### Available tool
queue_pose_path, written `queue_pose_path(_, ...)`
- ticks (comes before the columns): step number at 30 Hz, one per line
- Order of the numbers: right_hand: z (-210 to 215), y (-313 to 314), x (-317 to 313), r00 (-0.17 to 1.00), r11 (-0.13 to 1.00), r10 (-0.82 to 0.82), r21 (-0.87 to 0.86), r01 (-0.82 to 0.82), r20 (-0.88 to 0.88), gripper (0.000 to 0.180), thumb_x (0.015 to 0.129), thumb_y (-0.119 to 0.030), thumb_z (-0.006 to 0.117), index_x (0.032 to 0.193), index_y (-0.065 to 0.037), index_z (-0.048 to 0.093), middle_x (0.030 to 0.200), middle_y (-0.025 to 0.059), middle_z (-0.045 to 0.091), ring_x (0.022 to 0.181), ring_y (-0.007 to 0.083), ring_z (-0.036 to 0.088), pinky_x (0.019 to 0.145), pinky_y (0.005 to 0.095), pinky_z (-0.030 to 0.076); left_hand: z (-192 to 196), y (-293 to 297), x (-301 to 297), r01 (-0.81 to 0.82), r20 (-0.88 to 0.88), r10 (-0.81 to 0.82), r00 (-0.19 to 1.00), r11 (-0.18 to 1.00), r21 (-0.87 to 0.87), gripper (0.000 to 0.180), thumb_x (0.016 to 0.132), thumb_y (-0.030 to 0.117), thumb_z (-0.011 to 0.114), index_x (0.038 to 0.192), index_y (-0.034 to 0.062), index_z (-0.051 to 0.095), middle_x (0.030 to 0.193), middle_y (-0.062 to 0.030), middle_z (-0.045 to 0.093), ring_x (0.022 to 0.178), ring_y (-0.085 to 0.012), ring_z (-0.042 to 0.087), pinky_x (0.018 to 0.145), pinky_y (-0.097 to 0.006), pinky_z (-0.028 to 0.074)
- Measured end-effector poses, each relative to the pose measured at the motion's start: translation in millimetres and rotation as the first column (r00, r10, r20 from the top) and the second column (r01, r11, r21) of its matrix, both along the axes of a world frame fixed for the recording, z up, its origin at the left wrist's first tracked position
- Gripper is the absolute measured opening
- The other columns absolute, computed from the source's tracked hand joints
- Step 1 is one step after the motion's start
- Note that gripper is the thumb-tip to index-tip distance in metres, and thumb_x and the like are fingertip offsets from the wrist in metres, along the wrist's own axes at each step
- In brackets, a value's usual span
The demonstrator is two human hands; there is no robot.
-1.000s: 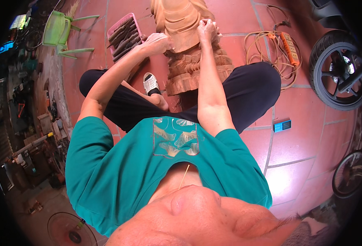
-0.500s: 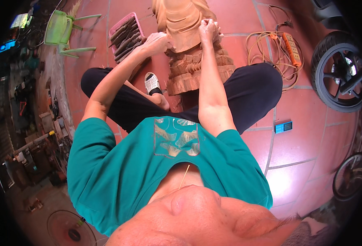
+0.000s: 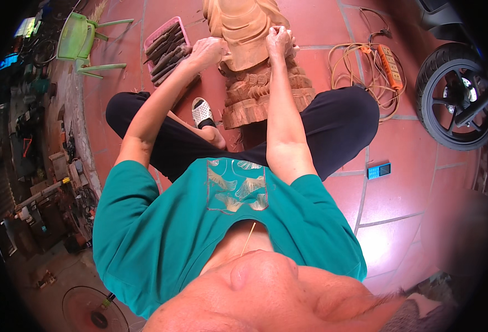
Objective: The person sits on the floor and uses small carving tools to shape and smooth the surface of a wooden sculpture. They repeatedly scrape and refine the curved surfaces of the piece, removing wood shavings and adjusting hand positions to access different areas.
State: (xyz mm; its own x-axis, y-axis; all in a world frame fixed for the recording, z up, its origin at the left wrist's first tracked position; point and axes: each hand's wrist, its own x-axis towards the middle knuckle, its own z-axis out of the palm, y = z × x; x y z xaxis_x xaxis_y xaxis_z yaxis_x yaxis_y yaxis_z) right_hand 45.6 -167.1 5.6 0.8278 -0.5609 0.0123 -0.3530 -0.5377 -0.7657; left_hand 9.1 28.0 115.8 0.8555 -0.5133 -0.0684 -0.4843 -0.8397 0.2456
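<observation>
Wooden carved statue (image 3: 252, 61) stands upright on the red tile floor (image 3: 404, 188) between the person's knees. Right hand (image 3: 280, 41) is fisted at its upper right, what it grips can't be told. Left hand (image 3: 208, 52) has slid in from half a second back, now curled against the statue's left side (contents hidden). Pink tray of chisels (image 3: 166, 47) just left; orange power strip (image 3: 390, 66) and wheel (image 3: 457, 99) well right.

Red tiled floor (image 3: 398, 188), green chair (image 3: 78, 39)
</observation>
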Motion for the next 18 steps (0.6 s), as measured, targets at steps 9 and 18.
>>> queue_pose_path(9,3.2,-7.4,-1.8,1.000,1.000,0.014,0.019,-0.013,-0.024,0.019,0.088,-0.033,0.057,0.096,-0.021,0.069,0.109,0.0048,0.064,0.110,0.0273,0.055,0.098,0.0542,0.028,2.8,-0.2,-5.1,0.082,-0.126,-0.088,0.988,0.995,-0.053,0.010,0.070,0.002,0.060,0.077,0.0046,0.067,0.076,-0.0162,0.065,0.076,-0.0370,0.063,0.066,-0.043,0.049)
queue_pose_path(18,4.8,-3.1,-3.2,1.000,1.000,0.006,-0.021,-0.006,0.019,0.016,0.088,-0.030,0.057,0.092,-0.019,0.069,0.106,0.0057,0.064,0.107,0.0279,0.056,0.095,0.0539,0.031,-10.2,0.0,-6.2,0.145,-0.192,-0.155,0.969,0.987,-0.067,0.011,0.073,0.004,0.062,0.082,0.0046,0.068,0.079,-0.0171,0.067,0.077,-0.0364,0.064,0.068,-0.042,0.050)
